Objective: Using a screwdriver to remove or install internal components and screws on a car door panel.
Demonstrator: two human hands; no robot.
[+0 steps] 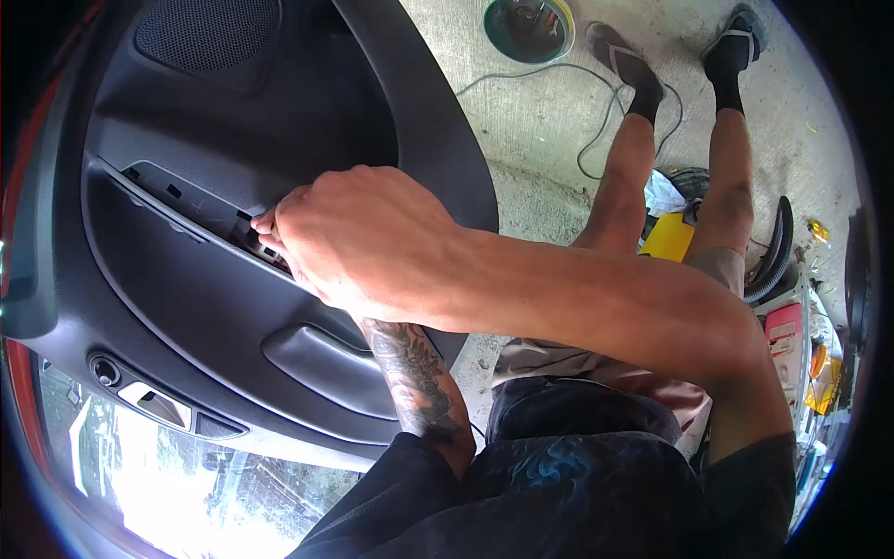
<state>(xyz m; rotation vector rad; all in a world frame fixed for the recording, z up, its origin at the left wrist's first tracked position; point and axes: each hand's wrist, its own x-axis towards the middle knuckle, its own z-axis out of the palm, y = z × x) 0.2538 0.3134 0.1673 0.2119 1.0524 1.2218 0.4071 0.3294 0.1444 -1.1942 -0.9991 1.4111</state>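
A dark car door panel [270,121] fills the left side. Along its armrest runs a long open recess [191,200] with square cut-outs and small light-coloured parts [264,244] at its near end. Over that end my right hand [363,242] is closed, back of the hand upward, fingers curled down at the slot. Whatever it grips is hidden beneath it. My left forearm [410,377], tattooed, reaches up under the right wrist. My left hand is covered by the right one, so its fingers do not show.
The door has a speaker grille [209,33], an inner handle [158,403] and a window [214,484]. On the concrete floor stand a green bucket [528,30], with a cable [549,67] nearby. Beyond my legs lie a yellow object [667,238], a black hose [778,252] and a red case [784,331].
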